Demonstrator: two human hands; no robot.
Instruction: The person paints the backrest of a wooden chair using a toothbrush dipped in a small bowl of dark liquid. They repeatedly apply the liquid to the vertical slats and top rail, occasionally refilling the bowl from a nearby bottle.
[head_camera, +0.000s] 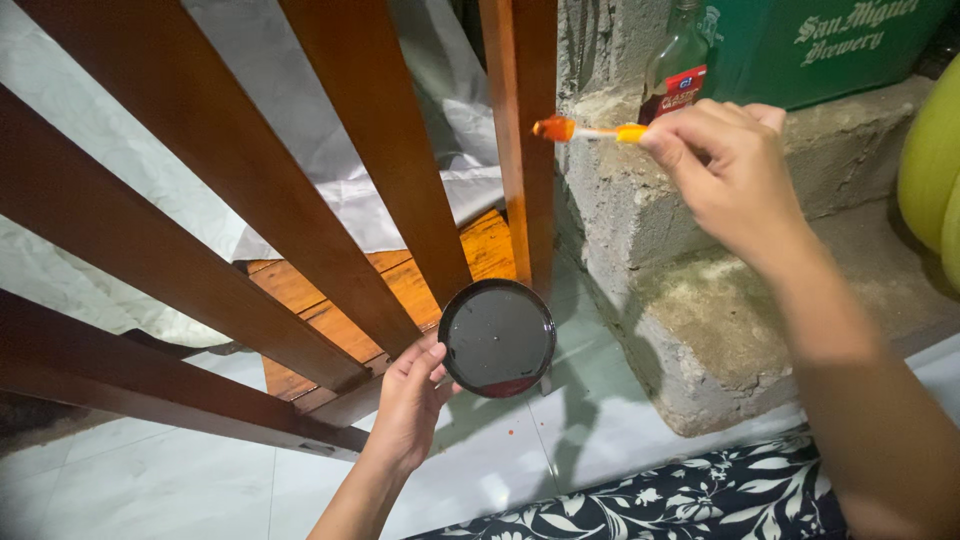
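My right hand (728, 165): fingers pinched tight round a thin brush (590, 131) with an orange handle, its reddish bristle tip touching the side of a glossy brown wooden slat (528, 140). My left hand (408, 400): fingers closed on the rim of a round shallow dish (497, 338), dark inside, smooth and shiny, with a red smear at the lower edge, held just below the slats. Nearby: rough grey concrete ledge (690, 330); pale glossy floor tiles (150, 480); glass bottle (677, 62); crumpled white sheet (420, 190).
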